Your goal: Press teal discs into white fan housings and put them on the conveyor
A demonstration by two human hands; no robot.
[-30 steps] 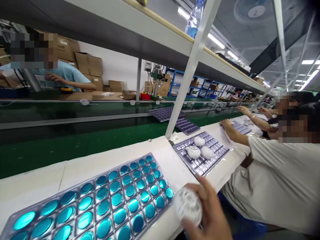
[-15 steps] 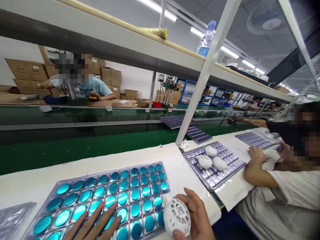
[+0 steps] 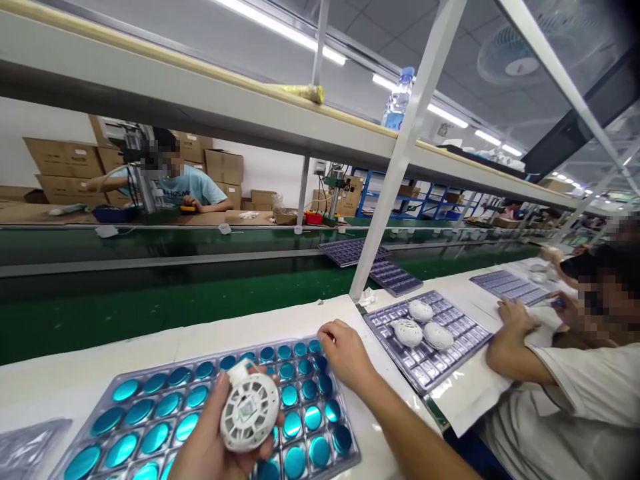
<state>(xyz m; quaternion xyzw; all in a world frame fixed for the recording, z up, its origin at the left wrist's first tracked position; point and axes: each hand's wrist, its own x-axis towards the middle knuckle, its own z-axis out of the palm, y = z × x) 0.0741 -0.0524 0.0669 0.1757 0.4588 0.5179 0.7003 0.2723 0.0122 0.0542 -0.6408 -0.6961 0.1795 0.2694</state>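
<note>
My hands are apart: my left hand (image 3: 210, 443) grips the white vented plastic capsule (image 3: 249, 412) over the middle of the blister tray of teal discs (image 3: 356, 445), my right hand (image 3: 345, 353) rests on its far corner, and I'd keep the capsule steady, clear of the discs.

The round vented device (image 3: 249, 412) in the left hand (image 3: 210, 440) is white, its lattice of slots circling a square centre; the tray (image 3: 353, 448) beneath is silvery, set with rows of glossy teal discs (image 3: 295, 462); the next tray (image 3: 457, 360) is a grey-violet grid, possibly checked; the conveyor belt (image 3: 150, 313) is dark green.
</note>
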